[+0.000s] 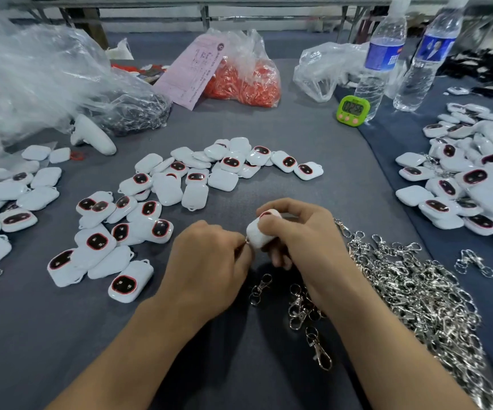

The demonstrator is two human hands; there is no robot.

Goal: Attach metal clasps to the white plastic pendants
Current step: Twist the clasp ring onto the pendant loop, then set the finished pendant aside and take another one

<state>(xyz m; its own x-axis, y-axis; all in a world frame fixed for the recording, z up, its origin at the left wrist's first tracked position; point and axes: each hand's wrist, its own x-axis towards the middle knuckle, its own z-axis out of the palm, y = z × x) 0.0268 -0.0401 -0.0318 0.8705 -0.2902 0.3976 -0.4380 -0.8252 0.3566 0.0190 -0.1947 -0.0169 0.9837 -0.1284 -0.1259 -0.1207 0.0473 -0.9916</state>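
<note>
Hooking a fastener on, near centre of table.
Right hand (298, 232) grips white pendant (258, 232); left hand (209, 255) pinches what is probably a clasp (246, 240) at its loop. Hold pendant steady, seat ring fully.

Both bare forearms angle in from below, converging. Right grip (301, 235) curled round white rounded plastic pendant (258, 233). Left grip (207, 261) knuckles-up, fingertips pinching small silver metal clasp (247, 240) at pendant's corner, mostly hidden.
</note>
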